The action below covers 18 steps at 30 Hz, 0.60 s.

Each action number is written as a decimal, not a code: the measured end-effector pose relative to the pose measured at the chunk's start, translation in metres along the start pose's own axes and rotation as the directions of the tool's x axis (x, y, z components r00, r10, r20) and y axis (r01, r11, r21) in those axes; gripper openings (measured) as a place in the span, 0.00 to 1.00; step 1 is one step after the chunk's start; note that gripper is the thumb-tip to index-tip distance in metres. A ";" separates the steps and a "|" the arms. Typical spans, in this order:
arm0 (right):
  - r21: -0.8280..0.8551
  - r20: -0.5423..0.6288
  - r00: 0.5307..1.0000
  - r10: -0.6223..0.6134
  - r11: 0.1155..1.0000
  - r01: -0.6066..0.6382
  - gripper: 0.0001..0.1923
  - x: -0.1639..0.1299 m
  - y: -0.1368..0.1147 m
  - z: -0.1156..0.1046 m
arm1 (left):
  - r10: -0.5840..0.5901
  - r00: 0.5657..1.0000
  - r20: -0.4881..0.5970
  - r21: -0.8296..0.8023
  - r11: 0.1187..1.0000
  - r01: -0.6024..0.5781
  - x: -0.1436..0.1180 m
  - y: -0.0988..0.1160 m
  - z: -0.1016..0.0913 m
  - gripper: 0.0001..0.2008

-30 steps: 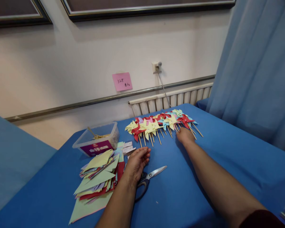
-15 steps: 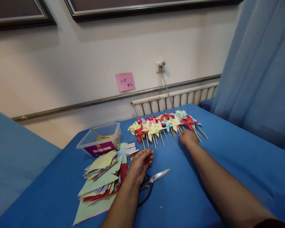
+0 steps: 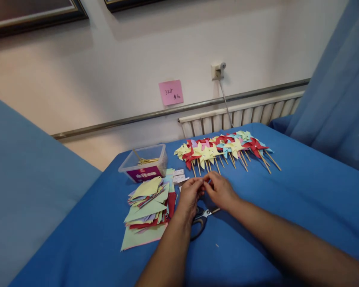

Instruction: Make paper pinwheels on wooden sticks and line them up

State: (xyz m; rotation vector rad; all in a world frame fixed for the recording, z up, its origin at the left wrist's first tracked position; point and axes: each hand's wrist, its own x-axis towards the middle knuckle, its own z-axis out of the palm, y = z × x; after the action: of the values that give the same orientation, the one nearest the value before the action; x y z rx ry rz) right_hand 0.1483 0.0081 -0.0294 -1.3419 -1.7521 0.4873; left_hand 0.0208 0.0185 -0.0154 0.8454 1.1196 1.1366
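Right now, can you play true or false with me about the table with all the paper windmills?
1. The row of red, yellow and blue paper pinwheels on wooden sticks lies on the blue tablecloth. True.
2. The left hand and right hand meet at the fingertips. True.
3. The metal scissors with dark handles sit inside the clear plastic box. False: they lie on the cloth under the hands.
4. The pile of cut coloured paper is right of the hands. False: it is to their left.
5. The pink note is stuck on the wall. True.
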 end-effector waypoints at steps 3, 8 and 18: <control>0.129 0.061 0.993 0.104 0.985 -0.111 0.06 -0.008 -0.002 0.011 | 0.035 0.999 -0.040 0.024 0.999 -0.034 0.002 -0.001 -0.001 0.10; 0.263 0.170 0.962 0.215 0.931 -0.255 0.07 -0.003 0.014 0.023 | 0.094 0.993 -0.071 0.124 0.989 -0.085 0.003 -0.006 -0.001 0.08; 0.225 0.249 0.954 0.169 0.948 -0.227 0.13 -0.002 0.020 0.020 | 0.274 0.961 0.027 0.431 0.864 -0.259 -0.001 -0.015 0.007 0.12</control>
State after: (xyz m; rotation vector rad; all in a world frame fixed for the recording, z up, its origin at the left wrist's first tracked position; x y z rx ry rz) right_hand 0.1441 0.0170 -0.0563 -1.3258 -1.6728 0.9782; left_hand 0.0317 0.0139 -0.0277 1.3665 1.3388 1.1461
